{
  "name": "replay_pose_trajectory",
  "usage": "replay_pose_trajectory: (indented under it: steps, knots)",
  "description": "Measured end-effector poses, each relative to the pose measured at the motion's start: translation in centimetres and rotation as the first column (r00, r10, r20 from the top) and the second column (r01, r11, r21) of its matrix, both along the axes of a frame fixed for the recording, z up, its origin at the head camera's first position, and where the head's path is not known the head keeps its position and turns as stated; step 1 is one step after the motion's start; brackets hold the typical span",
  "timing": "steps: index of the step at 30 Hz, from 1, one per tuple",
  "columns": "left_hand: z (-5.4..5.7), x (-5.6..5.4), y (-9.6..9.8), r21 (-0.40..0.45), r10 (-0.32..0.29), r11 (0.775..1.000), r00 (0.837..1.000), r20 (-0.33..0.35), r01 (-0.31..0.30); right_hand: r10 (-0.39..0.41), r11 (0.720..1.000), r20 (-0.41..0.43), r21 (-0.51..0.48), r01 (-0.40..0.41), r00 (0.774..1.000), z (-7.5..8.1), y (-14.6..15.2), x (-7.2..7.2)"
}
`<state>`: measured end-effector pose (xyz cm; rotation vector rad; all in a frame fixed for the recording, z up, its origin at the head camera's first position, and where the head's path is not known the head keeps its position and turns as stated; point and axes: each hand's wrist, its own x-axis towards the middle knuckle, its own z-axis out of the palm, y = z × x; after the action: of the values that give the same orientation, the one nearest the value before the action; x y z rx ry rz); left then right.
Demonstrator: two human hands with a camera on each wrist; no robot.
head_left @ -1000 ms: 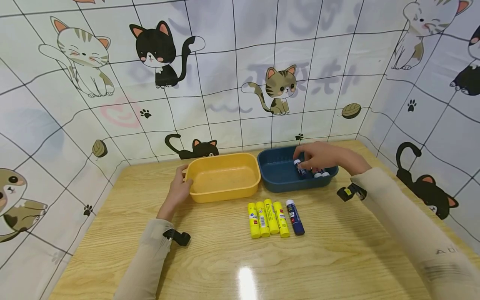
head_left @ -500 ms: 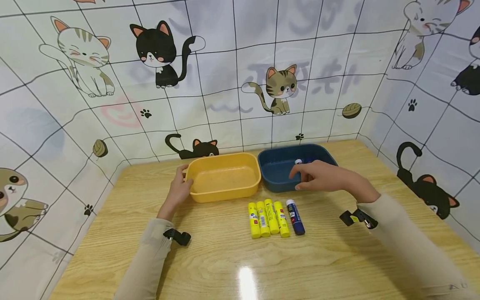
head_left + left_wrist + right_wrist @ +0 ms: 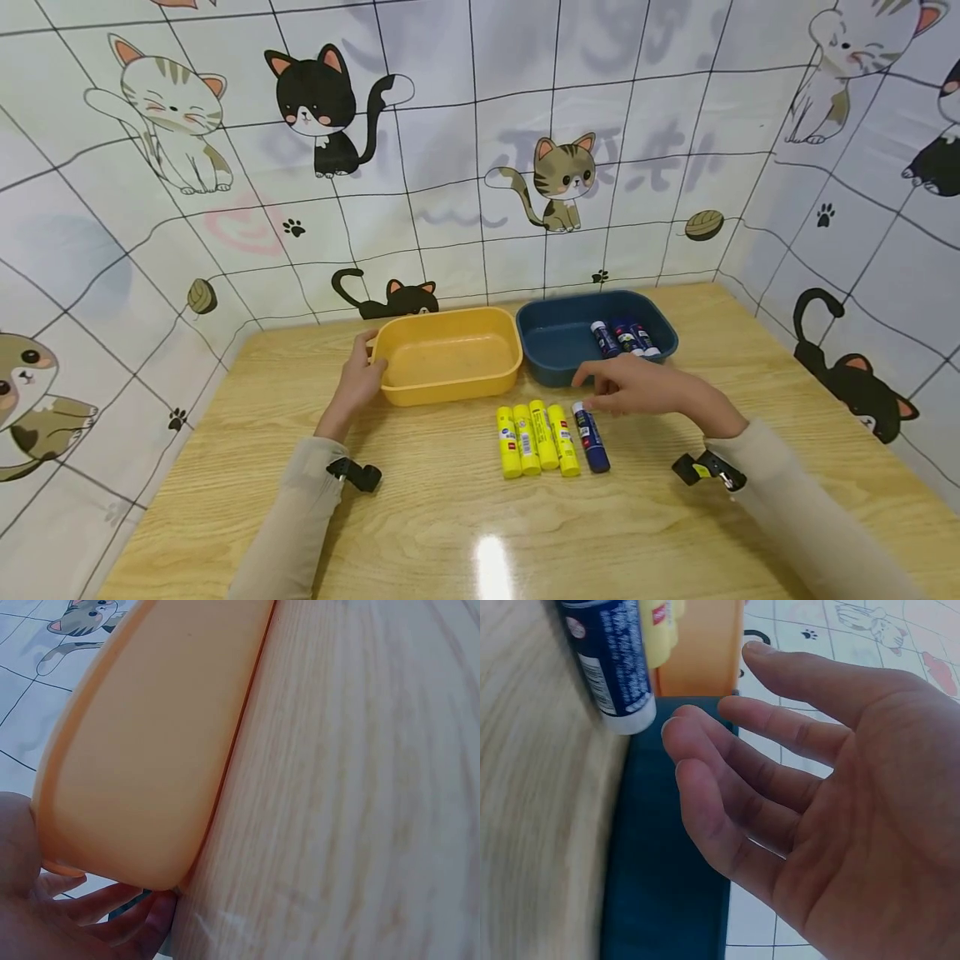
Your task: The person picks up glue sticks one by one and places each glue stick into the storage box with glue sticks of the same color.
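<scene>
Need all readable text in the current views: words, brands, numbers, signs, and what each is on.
Nothing I can quote with confidence.
Loose blue tube: white print and a barcode in the right wrist view, too blurred to read.
Four yellow tubes: small print and red marks, too small.
Blue tubes in the blue bin: labels too small.
Wall: faint, blurred characters, not legible.

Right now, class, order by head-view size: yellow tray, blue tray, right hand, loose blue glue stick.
Largest: yellow tray and blue tray, too alike to rank
Next: right hand
Smallest: loose blue glue stick
</scene>
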<state>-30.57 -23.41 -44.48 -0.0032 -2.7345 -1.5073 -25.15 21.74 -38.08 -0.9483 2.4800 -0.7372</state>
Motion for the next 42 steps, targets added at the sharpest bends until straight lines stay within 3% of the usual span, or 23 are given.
replay_pose_trajectory:
  steps: [5, 15, 24, 35, 42]
  knots:
    - [0.0, 0.1, -0.2, -0.001, 0.001, 1.0, 1.0, -0.002, -0.001, 0.021, 1.0, 0.004, -0.005, -0.021, 1.0, -0.9, -0.2, -0.4]
    - [-0.2, 0.0, -0.2, 0.0, 0.005, 1.0, 1.0, -0.002, -0.005, -0.053, 0.996, 0.123, 0.081, 0.043, 0.991, -2.6, -0.2, -0.7]
    - [-0.4, 0.0, -0.3, 0.007, 0.01, 1.0, 1.0, 0.003, -0.01, -0.015, 0.999, 0.173, 0.041, 0.008, 0.985, -2.8, -0.3, -0.6]
    - [-0.4, 0.0, -0.2, -0.004, 0.004, 1.0, 1.0, -0.004, -0.004, -0.098, 0.991, 0.252, 0.116, 0.07, 0.963, -3.1, -0.4, -0.5]
    - [-0.3, -0.1, -0.1, 0.0, 0.003, 1.0, 1.0, -0.008, -0.003, -0.075, 0.992, 0.242, 0.113, 0.049, 0.967, -3.1, -0.5, -0.5]
